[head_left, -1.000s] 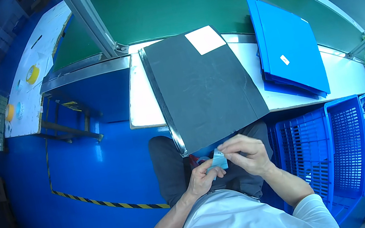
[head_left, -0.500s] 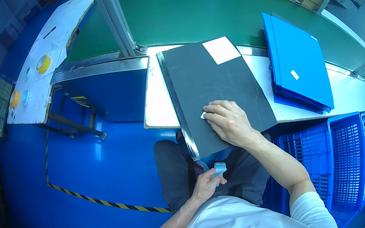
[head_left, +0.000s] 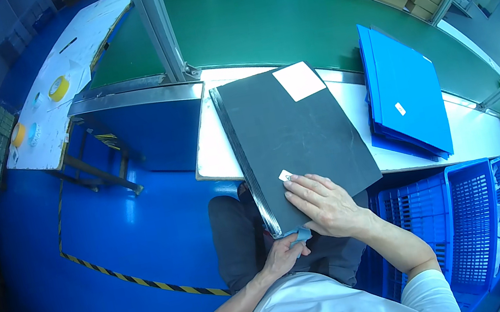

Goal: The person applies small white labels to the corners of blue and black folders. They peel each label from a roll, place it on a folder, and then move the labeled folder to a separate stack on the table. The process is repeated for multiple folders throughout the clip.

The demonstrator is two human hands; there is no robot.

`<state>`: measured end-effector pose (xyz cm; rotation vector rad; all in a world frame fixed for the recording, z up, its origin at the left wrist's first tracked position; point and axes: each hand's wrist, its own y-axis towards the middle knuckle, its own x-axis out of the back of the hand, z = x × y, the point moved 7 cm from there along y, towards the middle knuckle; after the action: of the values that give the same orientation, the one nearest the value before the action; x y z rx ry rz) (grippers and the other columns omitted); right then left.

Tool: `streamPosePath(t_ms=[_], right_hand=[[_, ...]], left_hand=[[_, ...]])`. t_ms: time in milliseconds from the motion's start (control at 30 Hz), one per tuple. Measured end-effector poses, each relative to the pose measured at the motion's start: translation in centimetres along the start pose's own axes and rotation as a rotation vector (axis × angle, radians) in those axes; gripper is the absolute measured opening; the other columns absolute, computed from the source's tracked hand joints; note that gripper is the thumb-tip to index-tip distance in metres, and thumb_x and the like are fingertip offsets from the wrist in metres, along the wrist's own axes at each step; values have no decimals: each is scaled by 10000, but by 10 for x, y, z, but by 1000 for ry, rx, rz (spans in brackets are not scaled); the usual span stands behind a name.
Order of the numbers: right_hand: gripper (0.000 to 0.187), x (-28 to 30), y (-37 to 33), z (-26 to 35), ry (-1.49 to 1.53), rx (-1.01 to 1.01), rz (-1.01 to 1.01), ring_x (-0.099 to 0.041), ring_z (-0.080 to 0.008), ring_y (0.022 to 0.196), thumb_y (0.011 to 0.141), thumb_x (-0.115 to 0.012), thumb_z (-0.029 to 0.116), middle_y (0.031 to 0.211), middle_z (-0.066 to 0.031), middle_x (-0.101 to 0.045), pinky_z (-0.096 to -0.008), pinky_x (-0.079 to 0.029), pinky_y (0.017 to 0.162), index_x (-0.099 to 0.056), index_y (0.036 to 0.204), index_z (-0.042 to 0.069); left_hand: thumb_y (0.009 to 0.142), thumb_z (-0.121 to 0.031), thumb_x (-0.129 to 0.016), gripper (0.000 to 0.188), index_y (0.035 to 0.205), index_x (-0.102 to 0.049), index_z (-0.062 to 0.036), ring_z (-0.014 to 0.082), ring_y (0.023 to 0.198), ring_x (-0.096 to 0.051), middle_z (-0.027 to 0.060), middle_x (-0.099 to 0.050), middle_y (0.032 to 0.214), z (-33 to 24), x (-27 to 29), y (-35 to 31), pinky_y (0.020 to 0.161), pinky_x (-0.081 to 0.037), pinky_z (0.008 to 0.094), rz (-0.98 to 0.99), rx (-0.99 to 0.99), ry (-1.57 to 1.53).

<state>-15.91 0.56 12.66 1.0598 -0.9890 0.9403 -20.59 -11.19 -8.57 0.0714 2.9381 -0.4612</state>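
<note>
A stack of black sheets [head_left: 294, 138] lies aslant on the white bench, its near corner out over my lap. A large white rectangle [head_left: 299, 81] sits at its far end. My right hand [head_left: 326, 205] lies flat on the top sheet with fingers stretched out. Its fingertips touch the edge of a small white label [head_left: 285, 176]. Just below the stack's near edge, my left hand [head_left: 284, 255] grips a light-blue folded piece [head_left: 302, 235]; whether it is cloth or paper I cannot make out.
Blue sheets [head_left: 405, 95] are stacked on the bench [head_left: 214, 162] to the right. Blue plastic crates [head_left: 476, 223] stand below them. Beyond runs a green conveyor belt [head_left: 254, 28] with a metal post [head_left: 155, 29]. Yellow tape rolls [head_left: 59, 89] lie on a side table at left.
My right hand has slid nearer and flattened, uncovering the small white label. The black stack has shifted toward me. The light-blue piece now sits partly behind the stack's near edge.
</note>
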Motion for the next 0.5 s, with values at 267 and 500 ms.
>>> streamPosePath(t_ms=[267, 500], right_hand=[[393, 136, -4, 0, -43, 14, -669, -751, -333, 1037, 716, -701, 0, 1133, -204, -756, -417, -582, 891, -721, 1105, -52], [407, -18, -16, 11, -19, 29, -172, -647, -285, 1256, 855, -692, 229, 1333, -125, -690, -391, -518, 977, -695, 1219, 48]], left_hand=[[969, -23, -531, 250, 1125, -706, 63, 170, 865, -714, 93, -727, 862, 2, -2, -9, 859, -557, 319, -52, 46, -54], [1033, -124, -577, 233, 1057, -744, 37, 167, 856, -733, 115, -784, 906, 1, -14, 10, 843, -561, 317, -1, -11, 67]])
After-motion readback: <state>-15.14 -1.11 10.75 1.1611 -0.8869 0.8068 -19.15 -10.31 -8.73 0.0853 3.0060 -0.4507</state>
